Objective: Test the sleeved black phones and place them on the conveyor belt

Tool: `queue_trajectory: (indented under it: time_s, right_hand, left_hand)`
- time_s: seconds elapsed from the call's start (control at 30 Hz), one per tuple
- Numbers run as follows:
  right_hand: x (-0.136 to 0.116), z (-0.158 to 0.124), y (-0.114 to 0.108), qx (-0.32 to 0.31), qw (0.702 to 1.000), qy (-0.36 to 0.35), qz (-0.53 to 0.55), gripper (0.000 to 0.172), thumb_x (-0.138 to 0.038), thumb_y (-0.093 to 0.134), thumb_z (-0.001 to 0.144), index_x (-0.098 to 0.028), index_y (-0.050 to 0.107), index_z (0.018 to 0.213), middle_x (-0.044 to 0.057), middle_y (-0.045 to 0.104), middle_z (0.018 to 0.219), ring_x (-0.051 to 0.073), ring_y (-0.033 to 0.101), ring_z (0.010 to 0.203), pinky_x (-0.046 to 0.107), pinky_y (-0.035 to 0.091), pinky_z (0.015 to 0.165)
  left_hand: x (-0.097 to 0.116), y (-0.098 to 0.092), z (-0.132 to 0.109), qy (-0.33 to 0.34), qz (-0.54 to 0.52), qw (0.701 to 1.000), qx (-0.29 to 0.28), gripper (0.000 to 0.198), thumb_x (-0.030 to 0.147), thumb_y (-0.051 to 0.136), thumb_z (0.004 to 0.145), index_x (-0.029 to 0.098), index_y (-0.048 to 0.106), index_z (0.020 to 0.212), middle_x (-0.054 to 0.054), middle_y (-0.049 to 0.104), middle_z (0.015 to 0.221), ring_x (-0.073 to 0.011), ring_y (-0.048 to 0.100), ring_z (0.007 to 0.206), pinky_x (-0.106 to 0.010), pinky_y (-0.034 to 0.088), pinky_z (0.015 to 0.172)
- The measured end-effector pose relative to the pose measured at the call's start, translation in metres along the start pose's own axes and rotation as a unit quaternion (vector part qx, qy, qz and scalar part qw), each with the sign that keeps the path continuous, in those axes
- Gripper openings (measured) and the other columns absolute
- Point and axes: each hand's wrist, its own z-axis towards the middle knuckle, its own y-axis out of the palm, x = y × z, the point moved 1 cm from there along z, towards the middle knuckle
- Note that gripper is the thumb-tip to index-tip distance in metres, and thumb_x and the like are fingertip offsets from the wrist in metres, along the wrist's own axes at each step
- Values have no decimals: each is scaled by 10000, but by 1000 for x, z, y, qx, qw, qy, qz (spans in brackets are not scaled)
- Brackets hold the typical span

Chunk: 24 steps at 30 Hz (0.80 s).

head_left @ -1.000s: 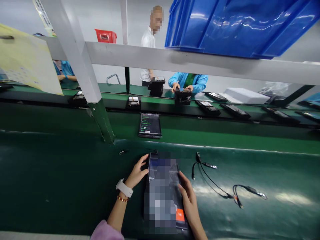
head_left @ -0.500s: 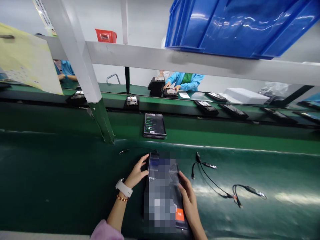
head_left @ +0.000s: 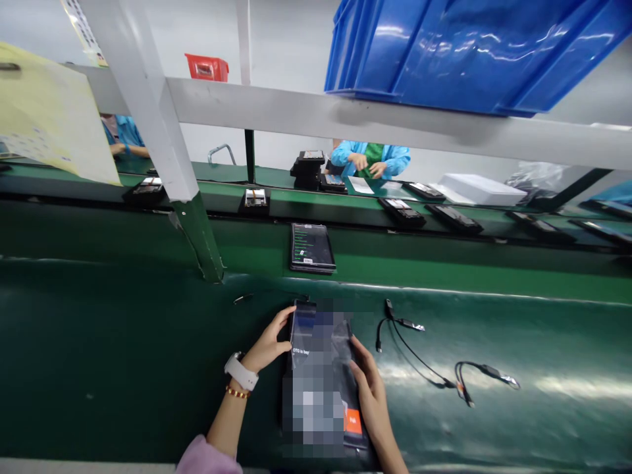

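Observation:
A tablet [head_left: 302, 336] with a dark, lit screen lies on the green bench in front of me, white text near its upper left. Blurred squares hide much of its middle and lower part; an orange label [head_left: 353, 420] shows at its lower right. My left hand [head_left: 269, 339] grips the upper left edge, thumb and fingers apart along the side. Along the right edge, my right hand [head_left: 370, 385] is curled around the tablet. A thin black cable [head_left: 306, 298] meets its top edge. Branched black cables [head_left: 412, 349] lie right of my right hand.
Beyond the bench, a stack of tablets [head_left: 313, 247] sits on a green strip. Several devices [head_left: 402, 212] line a black strip farther back. A co-worker [head_left: 372, 158] in blue sits opposite. A metal post [head_left: 162, 145] and crossbar [head_left: 296, 108] stand ahead, with a blue bin [head_left: 469, 52] above.
The tablet stack beyond the bench has shifted slightly right. The co-worker's hands have come away from a device. My hands keep their hold on the tablet; more of its screen text shows.

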Motion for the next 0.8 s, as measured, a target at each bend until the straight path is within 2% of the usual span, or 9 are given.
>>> queue_trajectory:
  time_s: [0.3,0.53,0.8]
  right_hand:
    - [7,1,-3,-10,1000,-5,3,502,-554,564,987,-270,551,1400,62,496,1458,294,436,1356,426,375,1129]
    - [13,2,-3,-15,1000,-15,6,478,-540,565,992,-283,548,1394,55,493,1460,284,428,1362,440,339,1152]
    - [10,2,-2,-12,1000,-10,24,476,-531,571,992,-273,549,1392,57,495,1458,276,439,1356,405,377,1133]
  left_hand:
    - [-6,1,-11,-18,-29,999,-17,885,109,592,636,265,393,1483,-32,235,1641,-239,138,1539,-443,68,1290]
    - [-6,4,-17,-11,-33,999,-10,863,120,588,636,258,405,1469,-34,243,1637,-215,158,1535,-413,65,1290]
    - [3,11,-29,-28,-20,999,7,806,196,623,715,262,378,1481,-47,287,1619,-249,199,1521,-452,86,1286]
